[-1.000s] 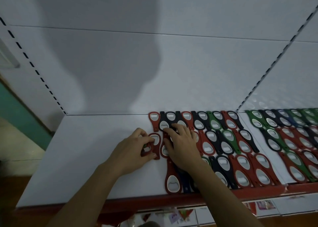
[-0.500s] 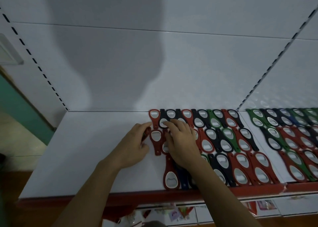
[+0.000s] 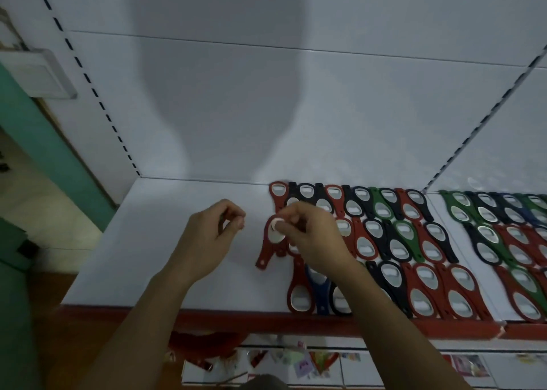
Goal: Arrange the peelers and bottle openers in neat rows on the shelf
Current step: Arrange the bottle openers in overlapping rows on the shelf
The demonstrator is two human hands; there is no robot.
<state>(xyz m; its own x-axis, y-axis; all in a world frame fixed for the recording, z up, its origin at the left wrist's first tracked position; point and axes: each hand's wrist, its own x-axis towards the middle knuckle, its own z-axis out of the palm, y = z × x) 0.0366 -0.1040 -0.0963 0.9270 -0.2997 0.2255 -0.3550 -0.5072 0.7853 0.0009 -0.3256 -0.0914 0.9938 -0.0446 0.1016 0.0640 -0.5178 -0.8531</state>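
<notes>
Right hand [image 3: 310, 238] pinches a red bottle opener [image 3: 268, 250] (head end) beside the shelf [image 3: 148, 241] rows [image 3: 399, 241]. Left hand [image 3: 210, 238] curled, nothing visible inside.

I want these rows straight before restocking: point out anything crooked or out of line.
The red bottle opener at the left end of the middle row lies slanted, its tail swung out left over the white shelf, while the neighbouring openers run parallel. The right hand pinches its head.
</notes>
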